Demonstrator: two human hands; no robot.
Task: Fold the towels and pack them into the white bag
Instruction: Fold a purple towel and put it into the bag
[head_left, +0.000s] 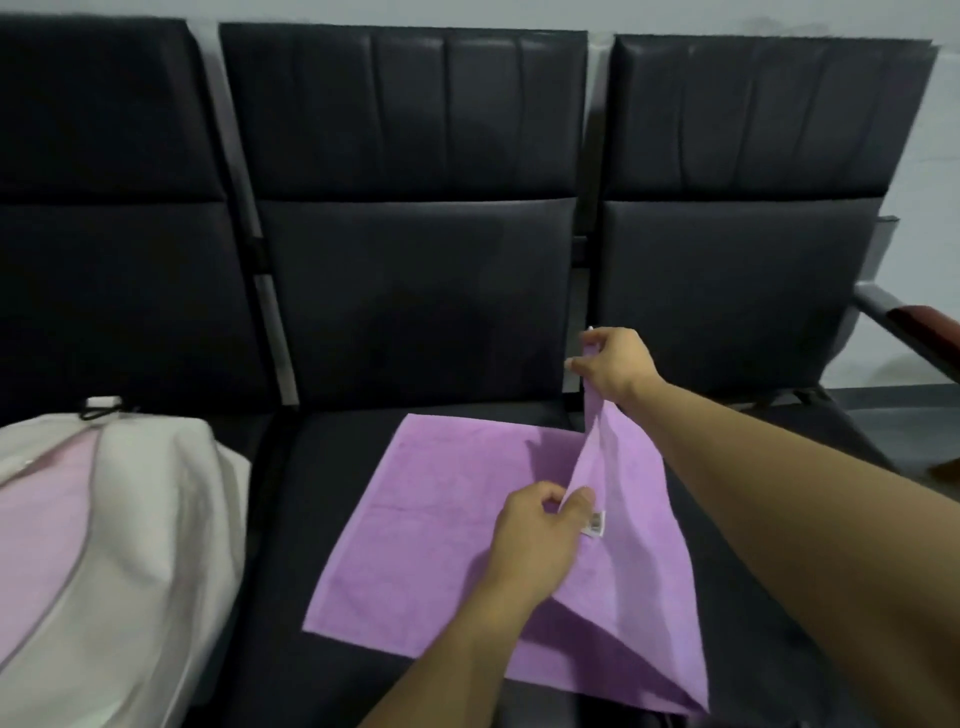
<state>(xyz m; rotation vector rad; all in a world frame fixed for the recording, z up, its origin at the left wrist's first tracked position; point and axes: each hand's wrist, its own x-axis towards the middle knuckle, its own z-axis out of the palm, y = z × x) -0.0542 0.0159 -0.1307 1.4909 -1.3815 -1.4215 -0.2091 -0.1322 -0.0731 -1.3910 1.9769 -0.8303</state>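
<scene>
A purple towel lies spread on the middle black seat. Its right side is lifted off the seat. My right hand pinches the far right corner and holds it up above the seat's back edge. My left hand pinches the lifted edge lower down, beside a small sewn label. The white bag lies on the left seat with its mouth open, and pink-purple cloth shows inside it.
Three black padded seats stand in a row against a pale wall. A metal armrest with a dark red pad juts out at the far right. A black cord and white tag sit at the bag's top.
</scene>
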